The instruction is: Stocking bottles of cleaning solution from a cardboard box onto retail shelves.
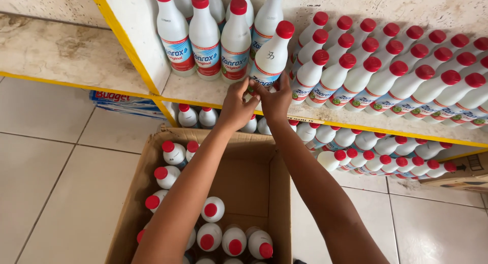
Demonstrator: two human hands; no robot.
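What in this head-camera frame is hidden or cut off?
- Base of the tilted white red-capped plastic bottle: covered by the left hand and right hand.
- Brown cardboard box: near side cut by the bottom edge, interior partly behind forearms.
- Lower-shelf bottles: mostly under the shelf edge.

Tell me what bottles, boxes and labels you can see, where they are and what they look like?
Held bottle: on the shelf edge, both the left hand and right hand at its base; white, red cap, blue-and-red label.
Shelf bottles: rows to the right, same white with red caps.
Cardboard box: brown, open, on the floor below, with red-capped bottles inside.
Blue package: flat, under the left shelf.
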